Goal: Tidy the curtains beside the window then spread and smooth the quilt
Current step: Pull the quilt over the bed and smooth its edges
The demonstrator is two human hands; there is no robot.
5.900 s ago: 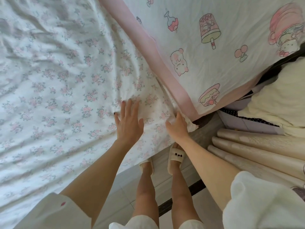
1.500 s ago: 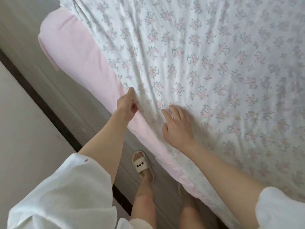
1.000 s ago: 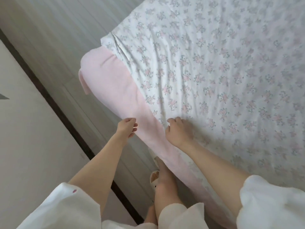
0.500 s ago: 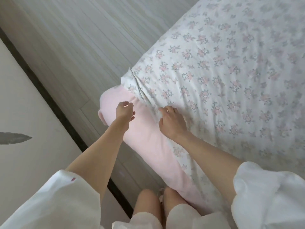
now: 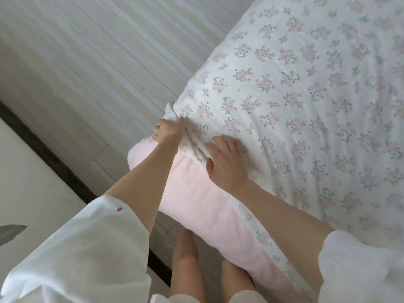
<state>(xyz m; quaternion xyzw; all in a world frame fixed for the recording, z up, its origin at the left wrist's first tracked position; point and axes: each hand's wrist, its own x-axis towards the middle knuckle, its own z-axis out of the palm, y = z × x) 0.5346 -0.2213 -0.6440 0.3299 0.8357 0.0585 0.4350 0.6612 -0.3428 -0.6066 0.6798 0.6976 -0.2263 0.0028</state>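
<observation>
I am at a corner of the bed, and the quilt point(image 5: 295, 101) with little pink flowers lies spread over most of it. My left hand point(image 5: 167, 131) has its grip closed on the quilt's corner, with the cloth bunched at my fingers. My right hand point(image 5: 227, 162) lies flat and open on the quilt just beside it, pressing the cloth down.

I think the spreading is mostly done, because the flowered top looks wide and fairly flat. What is left, I guess, is this corner. There are folds between my two hands, and the pink underside point(image 5: 196, 200) is turned up along the near edge, so it shows where it should be tucked under. Some soft wrinkles run across the top too. I cannot see the curtains or the window from here, so I cannot tell if that part is finished.

Around me is the pale wooden floor point(image 5: 87, 62), with a dark strip point(image 5: 50, 158) running across it on the left. My bare legs point(image 5: 185, 270) stand close against the bed, right under the hanging pink edge. My white sleeves point(image 5: 87, 248) are loose and hide part of the near edge.
</observation>
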